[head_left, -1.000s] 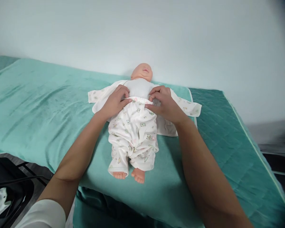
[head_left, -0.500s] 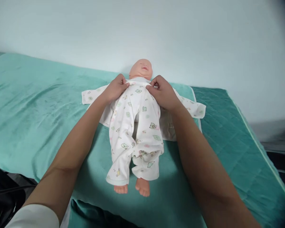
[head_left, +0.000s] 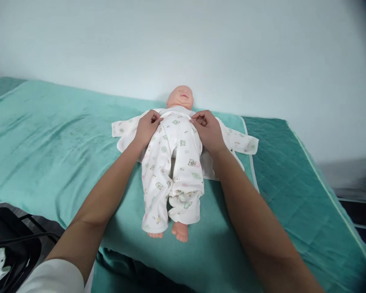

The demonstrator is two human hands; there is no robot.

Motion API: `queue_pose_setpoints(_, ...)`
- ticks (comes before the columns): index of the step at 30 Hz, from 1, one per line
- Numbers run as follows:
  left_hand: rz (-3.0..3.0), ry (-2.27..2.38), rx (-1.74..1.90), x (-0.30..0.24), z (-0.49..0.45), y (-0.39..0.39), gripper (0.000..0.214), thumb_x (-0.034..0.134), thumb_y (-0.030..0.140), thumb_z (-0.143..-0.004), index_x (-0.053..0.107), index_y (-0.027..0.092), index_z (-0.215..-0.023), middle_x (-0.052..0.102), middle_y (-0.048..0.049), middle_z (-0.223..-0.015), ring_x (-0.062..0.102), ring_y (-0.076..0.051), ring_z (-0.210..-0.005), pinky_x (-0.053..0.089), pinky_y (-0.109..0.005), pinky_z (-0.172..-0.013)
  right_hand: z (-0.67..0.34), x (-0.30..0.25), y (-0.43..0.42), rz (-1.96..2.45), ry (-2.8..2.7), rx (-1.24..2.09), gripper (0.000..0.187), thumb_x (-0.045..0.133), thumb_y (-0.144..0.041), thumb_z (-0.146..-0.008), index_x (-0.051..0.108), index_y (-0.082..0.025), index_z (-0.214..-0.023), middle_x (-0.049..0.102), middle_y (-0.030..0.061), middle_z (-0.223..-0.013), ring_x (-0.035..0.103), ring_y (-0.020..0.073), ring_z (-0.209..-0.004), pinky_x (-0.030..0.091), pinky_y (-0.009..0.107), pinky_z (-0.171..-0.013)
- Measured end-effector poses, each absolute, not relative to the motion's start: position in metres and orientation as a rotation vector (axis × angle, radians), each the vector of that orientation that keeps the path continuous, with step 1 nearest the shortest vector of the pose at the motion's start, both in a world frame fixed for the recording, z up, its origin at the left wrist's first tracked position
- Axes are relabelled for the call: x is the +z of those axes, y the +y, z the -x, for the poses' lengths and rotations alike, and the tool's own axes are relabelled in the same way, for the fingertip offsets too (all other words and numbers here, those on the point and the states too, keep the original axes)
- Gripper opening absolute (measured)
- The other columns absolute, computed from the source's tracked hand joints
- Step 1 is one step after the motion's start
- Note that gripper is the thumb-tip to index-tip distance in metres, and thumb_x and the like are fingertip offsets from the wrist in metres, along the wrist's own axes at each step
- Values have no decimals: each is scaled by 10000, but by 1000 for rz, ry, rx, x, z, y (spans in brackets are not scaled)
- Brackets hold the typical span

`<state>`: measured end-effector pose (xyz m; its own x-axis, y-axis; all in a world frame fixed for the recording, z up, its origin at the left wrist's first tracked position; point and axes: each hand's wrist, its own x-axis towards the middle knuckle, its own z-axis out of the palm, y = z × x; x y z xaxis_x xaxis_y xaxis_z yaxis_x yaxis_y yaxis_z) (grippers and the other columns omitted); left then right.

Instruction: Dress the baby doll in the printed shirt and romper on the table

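Note:
A baby doll lies on its back, head away from me and feet toward me. White printed baby pants cover its legs and reach high up its torso. My left hand pinches the waistband at the doll's chest on the left. On the right side, my right hand grips the same waistband between thumb and fingers. Beneath the doll a matching baby shirt is spread with both sleeves out. Both bare doll feet poke out of the pant cuffs.
A light green blanket lies under everything, over a darker quilted cover at the right. Behind the doll's head rises a pale wall. A black object stands at the lower left, beside the edge.
My hands and the doll appear slightly lower at the top, mostly because the view has shifted. Both hands keep their hold on the waistband, which sits slightly nearer me below the chin.

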<state>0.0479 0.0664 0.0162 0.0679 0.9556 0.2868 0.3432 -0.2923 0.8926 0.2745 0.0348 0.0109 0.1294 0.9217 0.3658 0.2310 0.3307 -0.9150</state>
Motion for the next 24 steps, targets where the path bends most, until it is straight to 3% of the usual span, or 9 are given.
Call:
queue_pose_setpoints(5, -1711, 1356, 1224, 4, -37, 61, 24, 590, 208, -819, 607, 211, -801, 649, -7, -807, 565, -172, -797, 426, -304, -779, -272, 3, 12, 1269, -1274, 478, 92, 662, -290, -822, 625, -239, -890, 643, 19, -940, 606, 185, -892, 499, 364, -885)
queue_pose_setpoints(9, -1689, 1280, 1169, -3, -22, 48, 56, 584, 226, -790, 629, 204, -815, 661, -2, -815, 556, -167, -796, 429, -295, -761, -278, -9, -4, 1452, -1218, 378, 127, 652, -345, -851, 593, -241, -807, 616, -7, -808, 556, 180, -799, 478, 347, -807)
queue_pose_setpoints(15, -1570, 1160, 863, 5, -2, 32, 202, 647, 159, -663, 649, 195, -862, 684, -13, -802, 589, -169, -747, 452, -278, -682, -287, -18, -24, 1484, -1215, 856, 425, 691, -611, -839, 576, -236, -676, 541, -22, -627, 461, 152, -622, 397, 294, -553)
queue_pose_setpoints(18, -1478, 1108, 799, 8, 0, 29, 302, 711, 130, -638, 682, 188, -933, 719, -40, -833, 636, -190, -766, 500, -295, -692, -287, -14, -28, 1355, -1133, 1071, 427, 788, -609, -752, 595, -231, -706, 534, -38, -635, 466, 128, -592, 420, 280, -550)
queue_pose_setpoints(24, -1344, 999, 873, 10, -9, 24, 335, 814, 169, -663, 721, 173, -985, 765, -80, -845, 724, -284, -935, 580, -426, -881, -291, -5, -30, 1168, -1109, 1288, 405, 915, -486, -628, 652, -230, -800, 622, -33, -719, 534, 119, -617, 465, 264, -574)
